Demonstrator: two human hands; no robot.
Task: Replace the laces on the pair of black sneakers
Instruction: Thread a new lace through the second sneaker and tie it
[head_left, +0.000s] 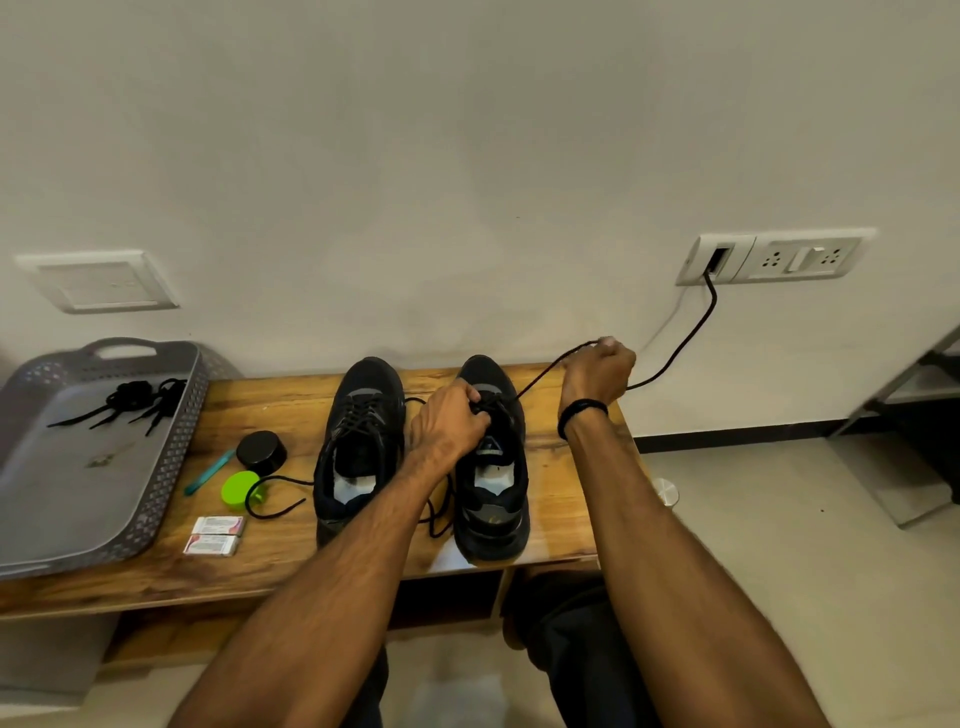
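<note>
On the wooden surface (571, 499): a pair of black sneakers stands side by side, toes toward the wall and heels toward the seated person.
Left sneaker (361, 447): black lacing crosses its front; a loose lace end (275, 499) curls on the wood to its left.
Right sneaker (491, 467): both hands are working on it, and its front is partly hidden by the left one.
Left hand (449, 423): fingers curled, pinching the lacing above the tongue of the right sneaker.
Right hand (597, 374): raised beyond the shoe and to its right, closed in a fist round a black lace (540, 376) – the lace runs taut from the eyelets up to the fist. A black band (582, 415) circles the wrist.
Tray (78, 509): grey, perforated sides, at the left end of the surface; a bundle of black laces (135, 400) lies near its far end.
Between tray and left sneaker: a round black tin (261, 451), a green lid (239, 488), a teal stick-like tool (210, 472) and two small white-and-red boxes (214, 535).
Wall: a socket plate (779, 257) at the right, with a black cable (691, 332) hanging from it.
</note>
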